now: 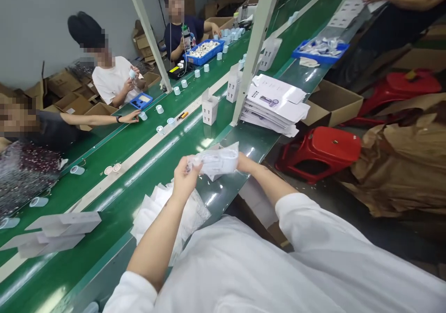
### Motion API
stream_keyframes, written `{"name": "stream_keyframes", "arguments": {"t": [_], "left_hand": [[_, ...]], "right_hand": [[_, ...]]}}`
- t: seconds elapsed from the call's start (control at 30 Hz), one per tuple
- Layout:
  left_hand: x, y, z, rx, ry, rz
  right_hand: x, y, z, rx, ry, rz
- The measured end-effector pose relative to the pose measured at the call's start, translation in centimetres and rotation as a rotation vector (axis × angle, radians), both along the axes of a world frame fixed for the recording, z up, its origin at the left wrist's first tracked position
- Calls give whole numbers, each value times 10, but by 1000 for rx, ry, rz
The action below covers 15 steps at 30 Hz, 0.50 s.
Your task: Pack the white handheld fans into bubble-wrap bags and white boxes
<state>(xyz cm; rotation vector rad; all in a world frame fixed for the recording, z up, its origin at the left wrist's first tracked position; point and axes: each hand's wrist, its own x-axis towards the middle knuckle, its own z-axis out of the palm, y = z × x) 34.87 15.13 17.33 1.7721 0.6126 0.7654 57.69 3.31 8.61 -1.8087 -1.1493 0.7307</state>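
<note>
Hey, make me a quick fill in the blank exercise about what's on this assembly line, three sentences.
The left hand and right hand together hold a clear plastic ____ with something white inside.
The conveyor belt under them is ____ in colour.
The plastic stool on the floor nearest them is ____.
Missing words: bag, green, red.
</note>
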Motion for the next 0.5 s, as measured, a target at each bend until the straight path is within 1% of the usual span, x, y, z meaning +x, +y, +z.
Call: {"name": "stream_keyframes", "arguments": {"t": [0.07, 0.13, 0.2, 0.27, 0.33, 0.37, 0.43, 0.5], "left_hand": [[22, 8, -7, 206, 29, -19], [32, 10, -11, 446, 145, -45], [37, 3, -9, 638, 332, -94], [46, -9, -5, 769, 520, -182], [60, -21, -4, 832, 687, -259], [67, -26, -6, 835, 768, -286], [75, -32, -14, 818, 887, -314], [74, -34, -28, 827, 887, -307]], "right_hand": [[1, 0, -8, -17, -7, -15], [-2, -3, -9, -26, -23, -5], [-4, -4, -5, -19, -52, 30], [-7, -3, 1, 17, -79, 99], [-8, 0, 4, 75, -58, 192], [-9, 1, 5, 102, -33, 208], [-7, 0, 1, 123, 57, 160], [-6, -6, -8, 120, 225, 89]]}}
